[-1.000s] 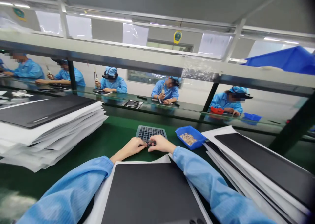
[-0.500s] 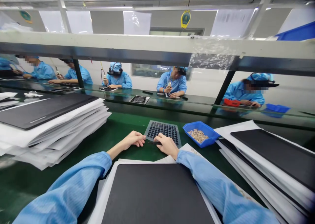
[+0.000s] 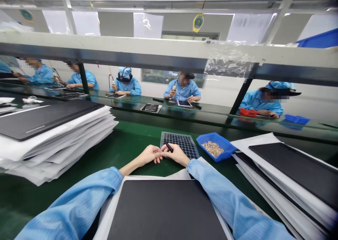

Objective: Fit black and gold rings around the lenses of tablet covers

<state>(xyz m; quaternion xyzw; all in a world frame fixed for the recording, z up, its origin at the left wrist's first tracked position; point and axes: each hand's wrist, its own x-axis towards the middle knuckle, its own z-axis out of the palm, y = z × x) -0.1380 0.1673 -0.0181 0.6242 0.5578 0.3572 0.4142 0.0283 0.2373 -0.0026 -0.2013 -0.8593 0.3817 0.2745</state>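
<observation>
My right hand [image 3: 176, 154] pinches a short black pen-like tool [image 3: 168, 146], which tilts up from its fingertips. My left hand [image 3: 148, 156] lies with its fingers together, touching the right hand's fingers and holding nothing I can see. Just beyond both hands lies a dark perforated plate [image 3: 182, 145] with rows of round holes, its near corner partly hidden by my right hand. A flat black slab [image 3: 165, 212] on white sheeting lies under my forearms, nearer to me. Light blue sleeves cover both arms.
A blue bin [image 3: 216, 146] of small beige rings stands right of the plate. Stacks of white sheets and black slabs rise on the left [image 3: 50, 124] and right [image 3: 287, 173] of the green bench mat [image 3: 139, 136]. Beyond a glass partition [image 3: 169, 109], several co-workers in blue work.
My hands have come together, and the right hand now lifts the black tool above the plate's near edge. The view has shifted slightly since the earliest frame.
</observation>
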